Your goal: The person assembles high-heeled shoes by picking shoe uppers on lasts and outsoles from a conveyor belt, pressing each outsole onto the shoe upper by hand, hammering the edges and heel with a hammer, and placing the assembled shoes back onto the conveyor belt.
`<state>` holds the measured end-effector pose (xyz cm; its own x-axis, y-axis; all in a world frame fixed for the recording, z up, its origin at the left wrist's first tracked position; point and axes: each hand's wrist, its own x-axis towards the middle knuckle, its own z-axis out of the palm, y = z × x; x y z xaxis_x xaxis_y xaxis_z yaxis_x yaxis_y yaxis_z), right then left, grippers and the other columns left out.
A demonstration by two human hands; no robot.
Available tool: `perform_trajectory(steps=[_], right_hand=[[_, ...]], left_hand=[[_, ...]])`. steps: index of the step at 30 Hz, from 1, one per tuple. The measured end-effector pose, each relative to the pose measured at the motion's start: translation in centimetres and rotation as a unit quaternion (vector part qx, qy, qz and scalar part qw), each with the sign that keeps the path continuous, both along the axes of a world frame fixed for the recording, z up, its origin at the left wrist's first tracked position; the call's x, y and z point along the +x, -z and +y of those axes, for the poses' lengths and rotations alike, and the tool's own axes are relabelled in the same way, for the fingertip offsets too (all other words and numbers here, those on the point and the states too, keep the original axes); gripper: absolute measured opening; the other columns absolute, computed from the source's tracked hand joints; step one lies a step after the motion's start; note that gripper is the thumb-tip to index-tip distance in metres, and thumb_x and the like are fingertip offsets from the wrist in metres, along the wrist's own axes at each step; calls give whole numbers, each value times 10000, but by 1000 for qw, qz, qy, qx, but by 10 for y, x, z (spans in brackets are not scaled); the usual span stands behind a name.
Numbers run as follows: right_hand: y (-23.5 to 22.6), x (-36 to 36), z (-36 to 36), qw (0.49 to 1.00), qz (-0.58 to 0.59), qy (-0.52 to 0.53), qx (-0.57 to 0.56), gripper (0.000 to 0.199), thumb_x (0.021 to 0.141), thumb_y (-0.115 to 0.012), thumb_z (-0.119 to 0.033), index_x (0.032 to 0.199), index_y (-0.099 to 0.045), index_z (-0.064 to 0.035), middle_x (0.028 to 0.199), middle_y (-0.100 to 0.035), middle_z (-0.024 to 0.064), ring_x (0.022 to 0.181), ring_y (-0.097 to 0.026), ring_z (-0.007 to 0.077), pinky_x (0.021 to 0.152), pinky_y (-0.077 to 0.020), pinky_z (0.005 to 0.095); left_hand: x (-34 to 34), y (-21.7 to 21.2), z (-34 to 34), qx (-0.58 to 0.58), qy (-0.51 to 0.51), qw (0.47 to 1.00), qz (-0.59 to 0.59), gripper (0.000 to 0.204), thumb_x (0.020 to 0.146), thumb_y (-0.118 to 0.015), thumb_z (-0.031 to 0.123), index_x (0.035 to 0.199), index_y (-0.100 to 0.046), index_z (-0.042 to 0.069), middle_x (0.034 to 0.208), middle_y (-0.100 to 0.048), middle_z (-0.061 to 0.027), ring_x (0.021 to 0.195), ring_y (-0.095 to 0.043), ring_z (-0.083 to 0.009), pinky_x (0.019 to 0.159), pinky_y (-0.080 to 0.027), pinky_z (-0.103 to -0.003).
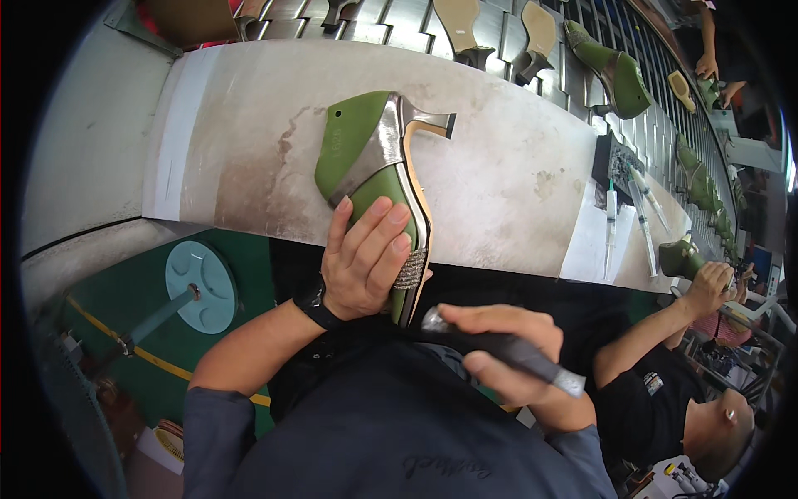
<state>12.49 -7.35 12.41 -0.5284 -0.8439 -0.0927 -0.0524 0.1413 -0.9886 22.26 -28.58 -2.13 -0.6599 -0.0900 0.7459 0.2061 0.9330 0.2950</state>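
A high-heeled shoe [378, 158] in metallic grey straps sits on a green shoe last [342, 158] at the near edge of the worktable. Its toe points toward me, its heel juts right at the far end, and a glittery band crosses the front. My left hand [362, 270] is closed around the forepart, fingers laid over the green upper side. Just right of the toe, my right hand [519, 333] grips a dark grey tool with silver ends [528, 358]; its exact kind is unclear. Tool and sole are close together, but whether they touch cannot be seen.
Beyond the pale worktable [490, 175] runs a metal slat conveyor [399, 25] carrying more heeled shoes and a green last [619, 75]. Several syringes [611, 229] lean from a black holder [615, 158] at right. A co-worker [665, 374] handles another shoe there. A blue round-based stand [199, 287] is at left.
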Motion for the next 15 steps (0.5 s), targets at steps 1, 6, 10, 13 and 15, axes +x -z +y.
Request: perform_trajectory(steps=[1, 6, 10, 13, 15], right_hand=[[-3, -4, -4, 999, -11, 28, -33, 355, 893, -778, -31, 1230, -691, 41, 1251, -750, 224, 1152, -751, 296, 1019, -581, 373], [8, -21, -38, 991, -70, 109, -30, 248, 969, -683, -1, 1207, -652, 60, 1251, -743, 245, 1134, -728, 244, 1022, -560, 358], [2, -46, -50, 988, -118, 98, -9, 238, 958, -671, 8, 1187, -660, 73, 1210, -753, 251, 1125, -731, 251, 1030, -557, 366], [-3, -76, -69, 986, -155, 51, 36, 226, 945, -668, 12, 1160, -673, 79, 1176, -762, 247, 1121, -733, 256, 1029, -560, 371], [-4, -97, -82, 982, -175, 7, 72, 213, 938, -671, 10, 1138, -687, 79, 1149, -768, 240, 1111, -736, 260, 1027, -563, 377]], left_hand=[[-1, 0, 2, 24, -10, 1000, 16, 664, 981, -740, 370, 1469, -425, 48, 1475, -556, -211, 1388, -560, -402, 1222, -336, -641], [-2, 8, 6, 57, -10, 998, 35, 383, 1044, -618, 165, 1396, -495, 83, 1450, -606, -160, 1367, -595, -346, 1229, -327, -649], [-1, 14, 11, 48, -18, 998, 45, 367, 1072, -558, 174, 1424, -482, 99, 1463, -596, -134, 1380, -585, -327, 1225, -323, -670], [-1, 18, 13, 48, -32, 997, 52, 400, 1074, -566, 214, 1449, -464, 120, 1481, -585, -84, 1400, -572, -291, 1236, -314, -661], [-1, 21, 14, 55, -32, 997, 51, 409, 1072, -569, 250, 1454, -464, 147, 1493, -578, -38, 1415, -558, -252, 1253, -294, -647]])
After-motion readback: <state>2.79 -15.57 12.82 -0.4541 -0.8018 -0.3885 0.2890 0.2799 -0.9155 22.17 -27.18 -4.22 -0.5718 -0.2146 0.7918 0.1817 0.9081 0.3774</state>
